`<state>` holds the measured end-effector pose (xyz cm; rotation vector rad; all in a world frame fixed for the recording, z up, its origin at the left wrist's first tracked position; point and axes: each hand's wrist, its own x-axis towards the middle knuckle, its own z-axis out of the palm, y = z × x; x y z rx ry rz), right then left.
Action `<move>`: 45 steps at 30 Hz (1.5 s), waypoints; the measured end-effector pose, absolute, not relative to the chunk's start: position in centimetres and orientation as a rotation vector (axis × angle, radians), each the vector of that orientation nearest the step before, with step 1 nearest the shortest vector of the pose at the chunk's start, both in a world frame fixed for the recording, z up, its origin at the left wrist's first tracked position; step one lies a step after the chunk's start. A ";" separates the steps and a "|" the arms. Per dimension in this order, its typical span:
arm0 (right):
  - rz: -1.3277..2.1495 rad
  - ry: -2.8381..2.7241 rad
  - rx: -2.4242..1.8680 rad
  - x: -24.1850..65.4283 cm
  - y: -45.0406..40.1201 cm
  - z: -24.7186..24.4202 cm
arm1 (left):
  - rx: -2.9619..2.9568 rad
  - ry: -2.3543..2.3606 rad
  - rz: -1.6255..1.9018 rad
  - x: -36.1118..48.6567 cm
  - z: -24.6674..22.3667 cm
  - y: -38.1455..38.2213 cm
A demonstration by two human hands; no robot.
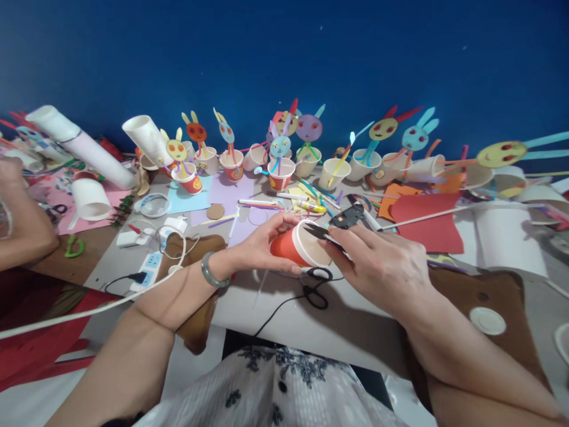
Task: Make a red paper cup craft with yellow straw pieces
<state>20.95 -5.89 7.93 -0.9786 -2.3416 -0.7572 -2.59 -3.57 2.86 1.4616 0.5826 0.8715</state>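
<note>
My left hand [262,242] is wrapped round a red-orange paper cup [288,248]. The cup is tilted, its white rim facing my right hand. My right hand [382,261] is closed on a dark pointed tool [316,231]; its blade reaches over the cup's mouth, and the fingers hide its handle, so its exact kind is unclear. Just beyond those fingers is a black device [347,217] with a small orange mark. Below the cup, black-handled scissors [317,296] lie on the table beside a thin black cord [275,313].
Paper cups with rabbit-faced paper figures [280,147] line the back by the blue wall. Markers [311,206], red paper [429,222], a power strip [150,267] and a white paper roll [507,237] surround the work area. Another person's arm [24,219] is at left.
</note>
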 end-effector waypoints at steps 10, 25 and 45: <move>-0.807 -2.367 -1.017 20.8 -6.3 8.0 | 1.552 0.640 0.905 -2.5 2.7 -3.6; -0.738 -2.440 -1.140 20.2 -7.1 6.9 | 1.846 0.745 0.913 -2.7 2.7 -3.3; -0.498 -2.464 -1.130 21.4 -7.3 7.8 | 1.787 0.658 0.833 -2.7 2.8 -3.2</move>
